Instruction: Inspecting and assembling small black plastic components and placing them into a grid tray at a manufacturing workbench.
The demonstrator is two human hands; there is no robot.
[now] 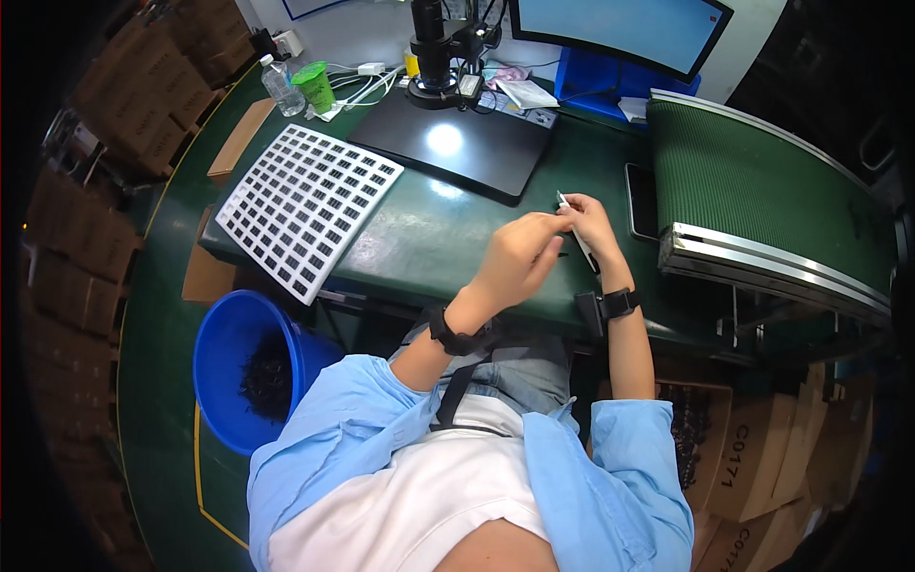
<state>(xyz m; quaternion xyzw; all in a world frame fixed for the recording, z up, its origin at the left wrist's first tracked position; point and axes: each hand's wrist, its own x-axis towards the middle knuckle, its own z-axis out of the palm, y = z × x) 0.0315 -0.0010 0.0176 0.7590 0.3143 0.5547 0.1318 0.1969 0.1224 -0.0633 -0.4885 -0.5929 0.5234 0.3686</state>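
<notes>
My right hand (593,229) is closed around a slim white pen-like tool (580,250) with dark ends, above the green table near its front edge. The tool's exact kind is too small to tell. My left hand (519,253) is beside it, fingertips pinched together and meeting the right fingers near the tool's upper end. Whatever the left fingers hold is hidden or too small to make out. A small dark piece (563,255) shows just below the left fingers. Left of my hands lies a white tray (310,212) with rows of small black parts.
A microscope (434,57) stands on a black board (457,143) at the back. A green-belted conveyor (762,181) borders the right, with a phone (641,200) beside it. A blue bin (214,372) holding dark pieces is at lower left. A bottle (281,86) and green cup (314,86) stand back left.
</notes>
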